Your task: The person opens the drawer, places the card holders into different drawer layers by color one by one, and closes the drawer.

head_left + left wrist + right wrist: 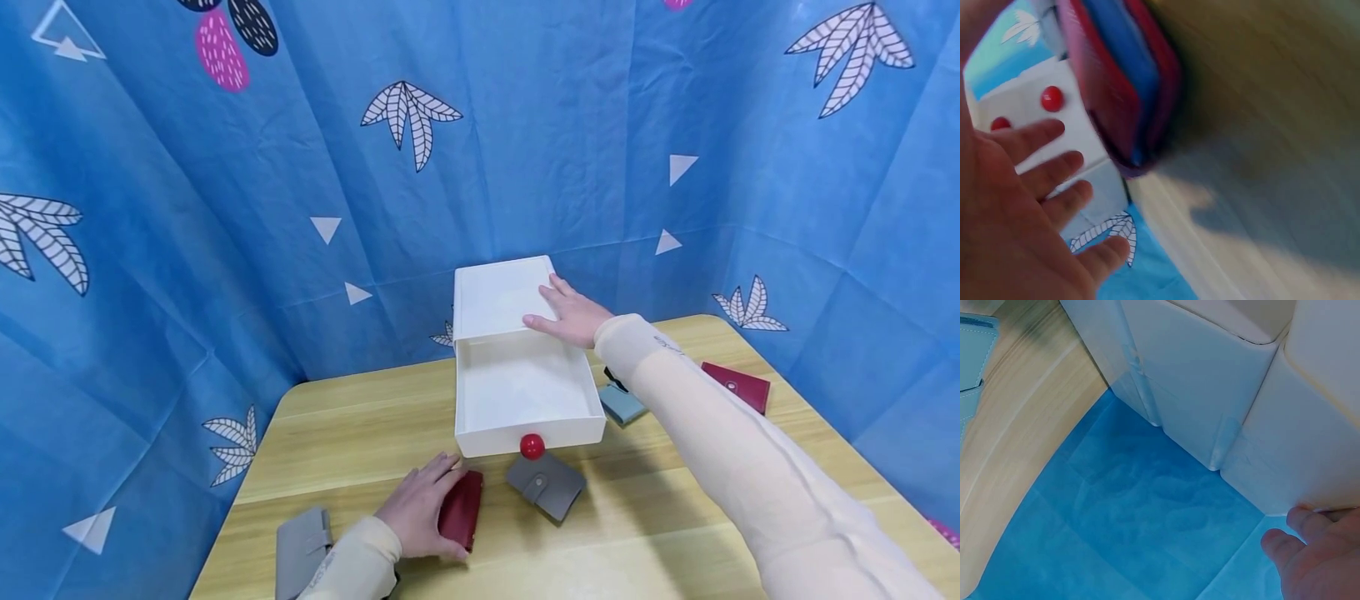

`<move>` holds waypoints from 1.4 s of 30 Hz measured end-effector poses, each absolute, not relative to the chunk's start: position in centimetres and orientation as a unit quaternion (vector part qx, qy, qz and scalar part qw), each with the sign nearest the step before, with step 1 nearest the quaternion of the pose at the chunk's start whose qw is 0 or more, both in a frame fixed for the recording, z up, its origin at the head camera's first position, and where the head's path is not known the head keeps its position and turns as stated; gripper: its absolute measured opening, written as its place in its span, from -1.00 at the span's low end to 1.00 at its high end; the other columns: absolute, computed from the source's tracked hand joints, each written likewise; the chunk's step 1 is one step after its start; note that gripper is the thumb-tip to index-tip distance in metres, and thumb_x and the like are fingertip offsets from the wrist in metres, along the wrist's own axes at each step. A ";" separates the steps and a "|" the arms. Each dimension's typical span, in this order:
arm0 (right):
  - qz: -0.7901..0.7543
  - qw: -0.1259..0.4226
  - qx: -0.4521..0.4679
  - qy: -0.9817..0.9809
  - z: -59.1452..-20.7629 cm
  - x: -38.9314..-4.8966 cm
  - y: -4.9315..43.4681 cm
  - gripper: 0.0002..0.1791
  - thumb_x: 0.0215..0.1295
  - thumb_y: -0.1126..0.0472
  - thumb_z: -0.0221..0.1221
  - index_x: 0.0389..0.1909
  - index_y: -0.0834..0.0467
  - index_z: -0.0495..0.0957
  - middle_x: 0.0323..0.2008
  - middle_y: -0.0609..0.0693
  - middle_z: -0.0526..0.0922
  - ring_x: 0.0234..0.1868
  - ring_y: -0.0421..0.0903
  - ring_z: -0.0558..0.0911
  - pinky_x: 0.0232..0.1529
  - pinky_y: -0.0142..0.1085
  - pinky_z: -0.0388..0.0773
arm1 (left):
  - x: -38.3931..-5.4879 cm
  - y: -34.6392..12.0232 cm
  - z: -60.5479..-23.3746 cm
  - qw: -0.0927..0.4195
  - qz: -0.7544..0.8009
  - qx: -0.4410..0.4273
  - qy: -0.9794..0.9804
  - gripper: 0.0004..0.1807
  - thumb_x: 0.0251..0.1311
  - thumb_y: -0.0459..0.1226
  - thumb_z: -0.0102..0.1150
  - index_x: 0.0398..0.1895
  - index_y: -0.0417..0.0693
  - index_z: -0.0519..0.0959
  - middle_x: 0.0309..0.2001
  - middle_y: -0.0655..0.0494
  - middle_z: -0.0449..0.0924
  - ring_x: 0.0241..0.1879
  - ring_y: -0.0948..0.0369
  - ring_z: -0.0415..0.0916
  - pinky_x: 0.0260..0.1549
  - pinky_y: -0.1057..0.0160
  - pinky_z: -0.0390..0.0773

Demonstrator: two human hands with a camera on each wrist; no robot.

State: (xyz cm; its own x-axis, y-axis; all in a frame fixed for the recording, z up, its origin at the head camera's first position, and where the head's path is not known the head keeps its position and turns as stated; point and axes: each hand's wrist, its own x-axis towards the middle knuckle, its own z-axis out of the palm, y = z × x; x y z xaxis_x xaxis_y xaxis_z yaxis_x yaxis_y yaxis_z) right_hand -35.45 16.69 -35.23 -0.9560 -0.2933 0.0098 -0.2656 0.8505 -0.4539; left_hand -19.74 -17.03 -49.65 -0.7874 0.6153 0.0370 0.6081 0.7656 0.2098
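Note:
My left hand (pixel 420 508) reaches around a dark red wallet (pixel 461 510) on the table, thumb on the near side. In the left wrist view, that hand's fingers (pixel 1054 169) are spread and the wallet (pixel 1110 81) shows a blue inside between its covers. A white drawer box (pixel 502 296) stands at the back with its bare upper drawer (pixel 525 387) pulled out by a red knob (pixel 532 447). My right hand (pixel 572 315) rests on the box's top at its right edge, fingers spread; the right wrist view shows its fingertips (pixel 1282 547) beside the box.
A grey wallet (pixel 551 487) lies under the drawer's front. Another grey wallet (pixel 300 550) lies at the left, near my left sleeve. Right of the box are a light blue wallet (pixel 622 404) and a red wallet (pixel 738 387). A blue patterned curtain (pixel 525 150) surrounds the table.

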 end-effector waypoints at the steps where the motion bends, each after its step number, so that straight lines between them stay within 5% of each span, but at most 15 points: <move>1: -0.232 0.030 -0.146 0.961 -35.2 -35.4 16.7 0.12 0.12 -0.61 -0.21 0.54 0.03 -0.14 0.54 0.00 -0.33 0.52 0.06 -0.21 0.37 0.18 -0.04 | -19.8 -17.1 -49.7 0.018 0.099 0.333 0.937 0.27 -0.50 0.38 0.45 0.37 -0.08 0.32 0.41 -0.07 0.19 0.39 -0.07 0.11 0.15 -0.30 0.27; 21: -0.241 0.031 -0.139 0.960 -35.1 -35.3 16.9 0.10 0.14 -0.59 -0.18 0.54 0.01 -0.15 0.54 -0.01 -0.33 0.52 0.06 -0.21 0.36 0.20 -0.03 | -21.3 -18.3 -51.1 0.049 0.103 0.338 0.934 0.22 -0.41 0.40 0.39 0.39 -0.02 0.30 0.38 -0.02 0.26 0.32 -0.01 0.25 0.16 -0.29 0.27; 42: -0.245 0.035 -0.142 0.958 -35.1 -35.1 16.7 0.12 0.11 -0.60 -0.18 0.54 0.00 -0.16 0.54 -0.02 -0.34 0.52 0.06 -0.21 0.36 0.21 -0.05 | -22.2 -21.8 -50.7 0.073 0.140 0.242 0.957 0.22 -0.36 0.31 0.46 0.39 -0.14 0.28 0.37 -0.14 0.23 0.29 -0.12 0.26 0.17 -0.19 0.30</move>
State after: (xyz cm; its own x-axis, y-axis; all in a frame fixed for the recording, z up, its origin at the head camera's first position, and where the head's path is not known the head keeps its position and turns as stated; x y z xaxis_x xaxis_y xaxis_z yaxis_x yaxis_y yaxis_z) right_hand -35.10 16.65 -35.11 -0.9569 -0.2905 0.0018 -0.2557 0.8394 -0.4796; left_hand -22.22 -21.80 -50.68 -0.8718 0.4846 -0.0720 0.4439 0.8435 0.3025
